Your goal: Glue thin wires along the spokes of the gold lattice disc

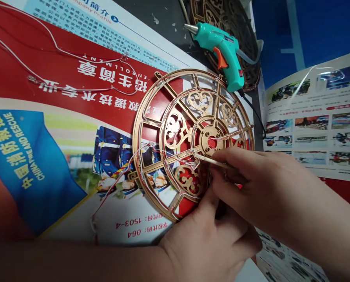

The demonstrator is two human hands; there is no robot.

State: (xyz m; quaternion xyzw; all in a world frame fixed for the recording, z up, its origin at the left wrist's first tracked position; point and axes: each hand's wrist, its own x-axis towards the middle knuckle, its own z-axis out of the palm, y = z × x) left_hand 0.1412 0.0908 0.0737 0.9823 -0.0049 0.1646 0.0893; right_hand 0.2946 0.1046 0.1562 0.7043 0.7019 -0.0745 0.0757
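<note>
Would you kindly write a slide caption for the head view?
The right hand holds a thin stick to a wired gold openwork wheel that the left hand steadies.

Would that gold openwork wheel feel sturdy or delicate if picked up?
The gold wheel is probably light for its size, being mostly open lattice. Its thin spokes look delicate, so bending might snap them. Being round, it would likely roll on edge.

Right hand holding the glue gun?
No, the right hand pinches a thin wooden stick over the gold filigree wheel; the teal glue gun lies beyond, untouched.
</note>
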